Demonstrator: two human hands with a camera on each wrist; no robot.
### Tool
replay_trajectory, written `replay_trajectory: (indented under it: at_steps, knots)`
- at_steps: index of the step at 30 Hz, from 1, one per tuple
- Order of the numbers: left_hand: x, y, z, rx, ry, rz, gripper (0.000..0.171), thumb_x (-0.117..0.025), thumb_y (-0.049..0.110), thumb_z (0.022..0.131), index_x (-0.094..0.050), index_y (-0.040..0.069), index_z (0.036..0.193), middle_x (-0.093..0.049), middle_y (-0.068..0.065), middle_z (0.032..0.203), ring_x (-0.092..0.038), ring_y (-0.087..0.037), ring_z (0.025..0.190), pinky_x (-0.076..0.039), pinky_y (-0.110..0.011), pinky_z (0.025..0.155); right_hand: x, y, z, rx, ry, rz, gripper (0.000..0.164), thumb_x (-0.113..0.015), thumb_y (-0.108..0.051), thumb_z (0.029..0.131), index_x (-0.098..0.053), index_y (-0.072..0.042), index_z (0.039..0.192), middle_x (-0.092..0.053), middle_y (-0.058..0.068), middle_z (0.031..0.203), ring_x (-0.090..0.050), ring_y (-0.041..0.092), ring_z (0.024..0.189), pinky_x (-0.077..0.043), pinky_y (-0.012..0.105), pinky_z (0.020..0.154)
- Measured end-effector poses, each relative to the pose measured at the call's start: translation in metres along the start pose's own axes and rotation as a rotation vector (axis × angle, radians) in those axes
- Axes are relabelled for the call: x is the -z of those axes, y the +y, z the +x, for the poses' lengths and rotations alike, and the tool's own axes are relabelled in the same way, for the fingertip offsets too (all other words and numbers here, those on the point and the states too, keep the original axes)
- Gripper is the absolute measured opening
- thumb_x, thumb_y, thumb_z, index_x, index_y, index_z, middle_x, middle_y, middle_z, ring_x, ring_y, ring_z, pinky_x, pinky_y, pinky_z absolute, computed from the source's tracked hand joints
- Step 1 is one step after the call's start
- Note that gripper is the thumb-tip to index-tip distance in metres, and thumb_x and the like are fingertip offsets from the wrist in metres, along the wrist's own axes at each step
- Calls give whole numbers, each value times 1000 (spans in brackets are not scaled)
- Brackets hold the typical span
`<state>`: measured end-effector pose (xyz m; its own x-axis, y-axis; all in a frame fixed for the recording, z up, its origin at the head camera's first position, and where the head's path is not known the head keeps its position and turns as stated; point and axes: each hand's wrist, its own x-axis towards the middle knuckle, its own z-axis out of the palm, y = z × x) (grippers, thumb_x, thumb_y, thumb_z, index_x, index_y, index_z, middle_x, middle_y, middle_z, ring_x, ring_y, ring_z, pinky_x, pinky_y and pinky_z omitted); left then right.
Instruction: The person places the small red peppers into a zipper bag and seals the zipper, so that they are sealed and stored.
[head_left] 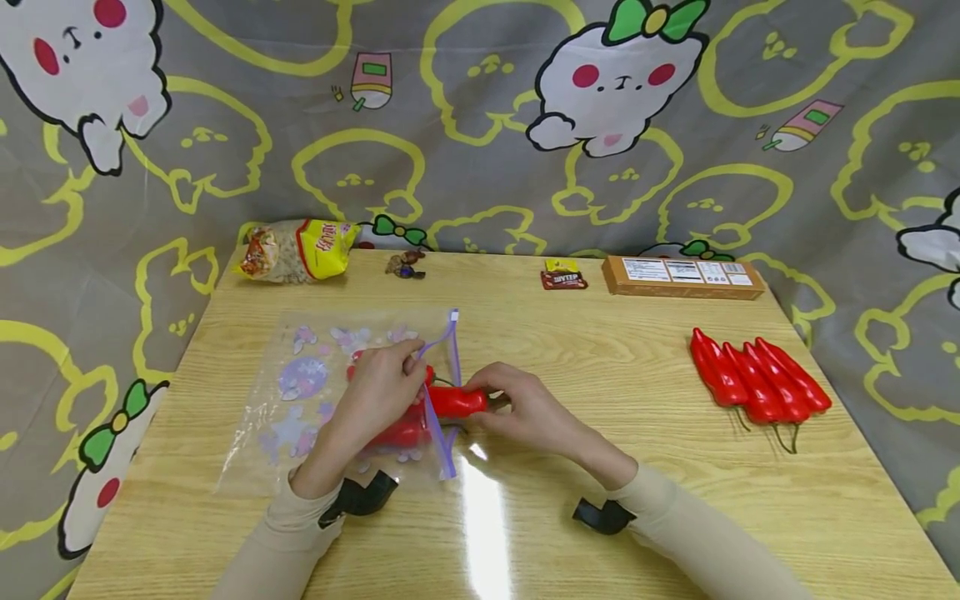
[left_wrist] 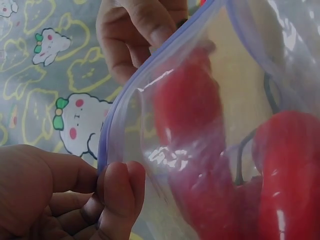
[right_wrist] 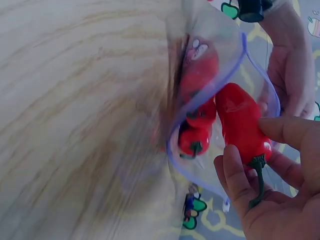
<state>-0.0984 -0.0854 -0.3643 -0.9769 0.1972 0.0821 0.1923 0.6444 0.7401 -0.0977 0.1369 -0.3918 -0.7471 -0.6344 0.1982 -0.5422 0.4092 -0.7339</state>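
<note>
A clear zip bag point(head_left: 251, 425) with a pastel print and a purple zip strip point(head_left: 442, 446) lies on the table, its mouth toward the right. My left hand point(head_left: 382, 387) pinches the upper edge of the mouth between thumb and fingers, as the left wrist view shows. My right hand point(head_left: 528, 408) grips a glossy red pepper point(right_wrist: 242, 117) near its green stem. The pepper's far end reaches through the bag's mouth. More red peppers point(right_wrist: 195, 141) lie inside, partly hidden in the head view by my left hand.
Several red peppers point(head_left: 765, 379) lie in a row on the right. Along the back are a yellow food bag point(head_left: 300, 252), small wrapped pieces point(head_left: 406, 265), a red packet point(head_left: 564, 279) and a long brown box point(head_left: 682, 278). A patterned cloth point(head_left: 480, 125) hangs behind the table.
</note>
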Motion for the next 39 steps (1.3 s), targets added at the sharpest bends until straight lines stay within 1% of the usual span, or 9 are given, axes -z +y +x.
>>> replay_trajectory:
  at_steps: [4,8,16,22,25,28,33,37,39]
  knots:
    - [1,1,0,-15,1,-1,36,-52,10,89,-55,-2,123,-55,5,57,-51,-6,45,-34,-24,43,-9,-3,8,6,-48,45,30,-66,-5,81,-63,-7,111,-57,5,109,-58,17,97,-53,27,75]
    - [1,0,0,-19,7,8,36,-53,10,89,-55,-2,123,-55,5,57,-51,-5,46,-34,-24,44,-21,-6,17,-12,-68,56,32,-67,-8,82,-61,-7,113,-57,4,108,-59,15,95,-52,26,75]
    - [2,-1,0,-33,29,28,35,-55,11,88,-58,-1,121,-55,3,61,-45,-7,45,-31,-22,42,-45,-6,36,40,-53,-33,25,-68,-16,82,-62,-7,105,-57,2,102,-60,11,87,-51,23,71]
    - [3,-1,1,-29,41,21,34,-54,9,88,-58,-1,120,-54,2,59,-41,-8,42,-30,-22,40,-53,-6,42,57,-21,-90,23,-72,-22,79,-62,-8,94,-54,3,95,-58,16,79,-50,25,67]
    - [3,-1,1,-33,37,23,34,-53,9,88,-59,-2,120,-53,2,59,-40,-8,42,-30,-22,40,-55,-4,44,56,-23,-101,23,-73,-23,78,-62,-9,92,-53,3,93,-55,17,78,-50,25,66]
    - [3,-1,2,-37,36,25,34,-53,9,88,-59,-2,119,-53,2,58,-41,-8,43,-31,-22,41,-56,-3,44,43,-32,-96,26,-73,-24,78,-60,-9,94,-53,3,94,-56,16,80,-50,25,67]
    - [3,-2,2,-45,47,38,34,-54,8,87,-59,-2,119,-54,3,58,-44,-9,45,-33,-24,44,-49,-1,40,15,-51,-55,33,-71,-21,79,-60,-10,108,-57,2,102,-58,12,86,-50,23,71]
    - [3,-2,2,-35,40,31,34,-53,9,88,-59,-1,119,-54,4,57,-48,-7,46,-35,-23,45,-32,2,27,-1,-58,-20,39,-68,-16,82,-58,-7,118,-57,8,109,-59,17,91,-52,26,73]
    - [3,-2,2,-30,41,29,33,-53,9,87,-59,-1,119,-53,3,57,-47,-8,47,-34,-23,45,-18,4,16,-8,-31,-55,40,-68,-15,82,-58,-6,119,-56,9,110,-59,19,92,-52,29,74]
